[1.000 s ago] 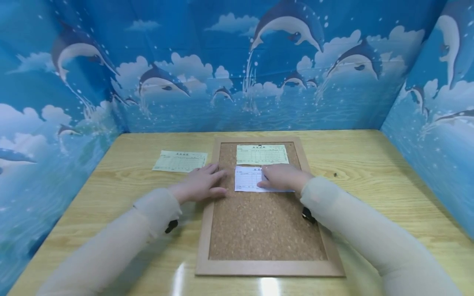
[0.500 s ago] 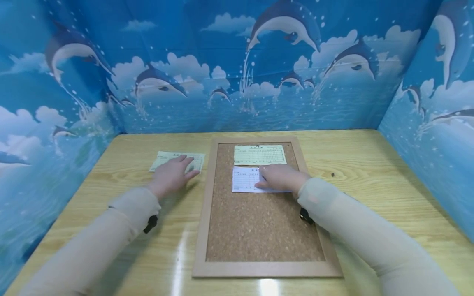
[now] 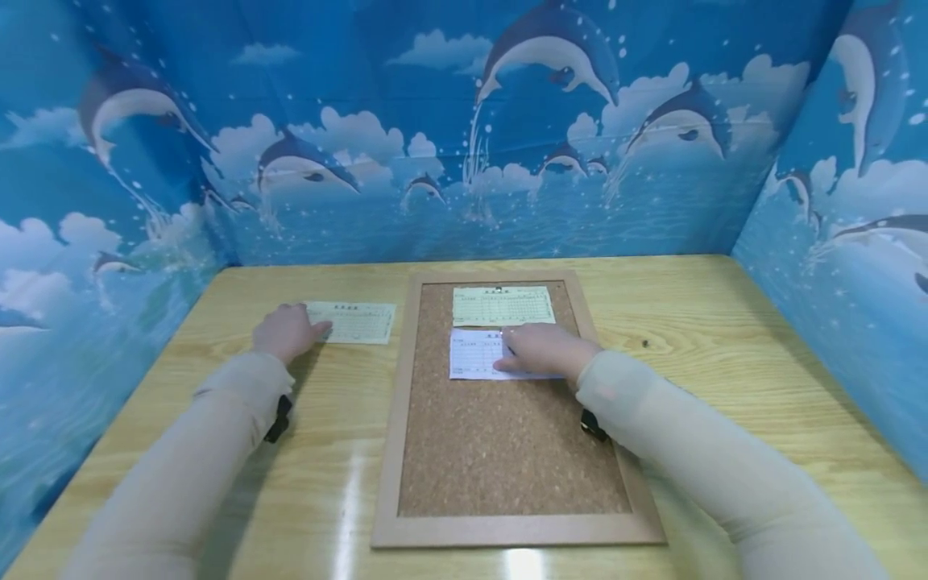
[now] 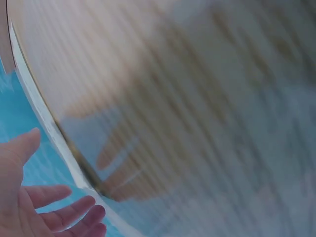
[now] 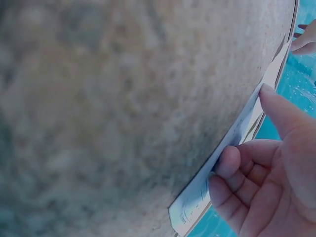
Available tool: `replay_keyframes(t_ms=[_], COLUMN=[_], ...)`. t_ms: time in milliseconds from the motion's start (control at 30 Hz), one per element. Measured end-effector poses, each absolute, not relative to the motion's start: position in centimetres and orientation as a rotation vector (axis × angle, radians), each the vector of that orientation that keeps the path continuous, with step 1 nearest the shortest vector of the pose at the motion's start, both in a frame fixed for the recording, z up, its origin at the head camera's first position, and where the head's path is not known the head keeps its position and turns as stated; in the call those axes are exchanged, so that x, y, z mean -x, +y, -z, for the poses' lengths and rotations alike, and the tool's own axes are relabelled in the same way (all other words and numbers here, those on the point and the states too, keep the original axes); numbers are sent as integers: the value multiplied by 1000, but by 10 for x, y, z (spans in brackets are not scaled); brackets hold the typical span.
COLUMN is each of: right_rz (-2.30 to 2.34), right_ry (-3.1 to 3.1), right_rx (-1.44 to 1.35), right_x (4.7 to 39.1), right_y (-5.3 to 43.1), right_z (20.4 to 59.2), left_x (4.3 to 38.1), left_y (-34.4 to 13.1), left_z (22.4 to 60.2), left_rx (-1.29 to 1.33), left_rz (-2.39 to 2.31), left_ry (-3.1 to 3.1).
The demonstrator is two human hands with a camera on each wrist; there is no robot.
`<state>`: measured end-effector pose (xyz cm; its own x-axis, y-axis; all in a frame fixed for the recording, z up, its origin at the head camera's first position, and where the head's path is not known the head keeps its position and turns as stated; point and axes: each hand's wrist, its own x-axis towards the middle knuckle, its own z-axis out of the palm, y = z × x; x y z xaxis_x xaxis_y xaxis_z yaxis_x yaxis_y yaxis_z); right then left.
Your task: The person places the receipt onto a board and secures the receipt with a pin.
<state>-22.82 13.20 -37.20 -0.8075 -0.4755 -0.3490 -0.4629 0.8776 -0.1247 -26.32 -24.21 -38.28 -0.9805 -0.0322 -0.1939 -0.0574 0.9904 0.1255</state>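
Note:
My right hand (image 3: 547, 350) rests over the white printed slip (image 3: 471, 354) lying on the framed corkboard (image 3: 507, 451). In the right wrist view its fingertips (image 5: 229, 160) curl against the slip while the thumb reaches along it. A small shiny spot shows by the index fingertip; I cannot tell whether it is pinched. My left hand (image 3: 286, 330) is at the left end of a loose pale green slip (image 3: 358, 324) on the table, its thumb overlapping that end. In the left wrist view the fingers (image 4: 69, 212) are loosely spread, with nothing in them.
Above the white slip, another pale green slip (image 3: 502, 307) lies on the cork with a small pin (image 3: 499, 288) at its top edge. A small dark spot (image 3: 645, 343) shows on the wooden table (image 3: 696, 322) to the right. Dolphin-printed cloth (image 3: 464, 201) walls the back and sides.
My left hand has left the corkboard's left side, passed over the loose green slip, and stopped at its left end. My right hand stays on the white slip.

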Motion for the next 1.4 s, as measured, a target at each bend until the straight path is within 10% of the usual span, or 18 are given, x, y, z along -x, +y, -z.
replay_keyframes(t_ms=[1400], right_rz=[907], right_ry=[2521], right_rx=[713], right_x=[246], right_y=[55], right_z=[371], left_x=[264], left_y=[-269], left_z=[377], left_rx=[194], left_rz=[-656], left_ry=[2727])
